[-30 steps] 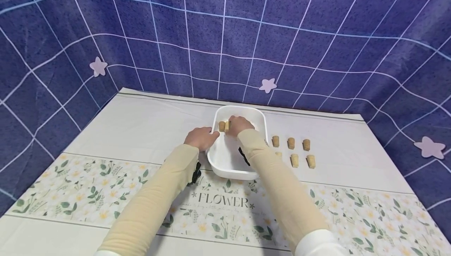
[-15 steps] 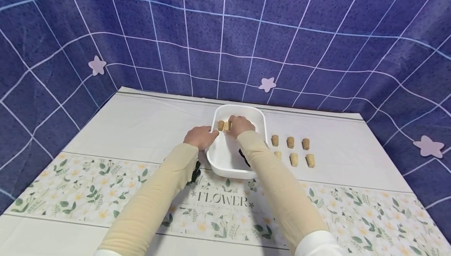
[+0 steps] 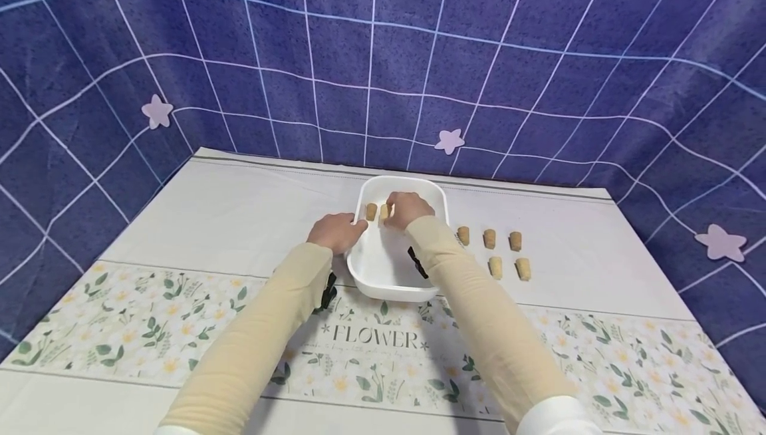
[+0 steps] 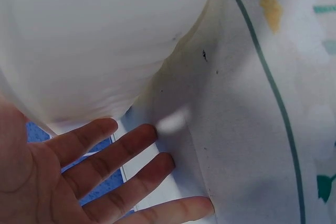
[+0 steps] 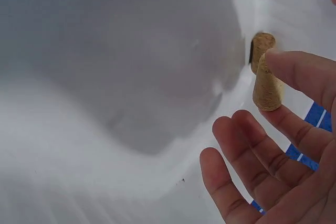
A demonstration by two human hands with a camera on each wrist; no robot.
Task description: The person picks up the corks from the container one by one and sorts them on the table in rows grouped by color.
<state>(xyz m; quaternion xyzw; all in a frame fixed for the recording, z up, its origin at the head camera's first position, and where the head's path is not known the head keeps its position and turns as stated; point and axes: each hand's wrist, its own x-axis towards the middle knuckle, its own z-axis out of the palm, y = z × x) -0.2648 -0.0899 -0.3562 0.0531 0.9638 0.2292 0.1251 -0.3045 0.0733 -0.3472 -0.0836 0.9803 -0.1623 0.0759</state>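
Inside the white plastic basin [image 3: 391, 294], my right hand [image 3: 409, 209] pinches a pale, tapered cork [image 5: 268, 90] between thumb and index finger, its other fingers loosely extended. A browner cork [image 3: 371, 211] stands by the basin's left wall, a small gap to the left of the pinched one. My left hand [image 3: 335, 232] holds the basin's left rim. Its thumb lies over the edge, and in the left wrist view its fingers [image 4: 131, 148] spread along the outside, the index fingertip right at the wall.
To the right of the basin, several corks [image 3: 489, 239] stand in two rows, partly behind the right sleeve [image 3: 479, 302]. A floral band [image 3: 143, 328] crosses the white tablecloth [image 3: 269, 189]. A blue gridded curtain [image 3: 335, 76] hangs behind the table's back edge.
The pale cork in my right hand has shifted a little right, widening the gap to the browner cork. The left hand keeps its place on the rim. The head view has shifted slightly.
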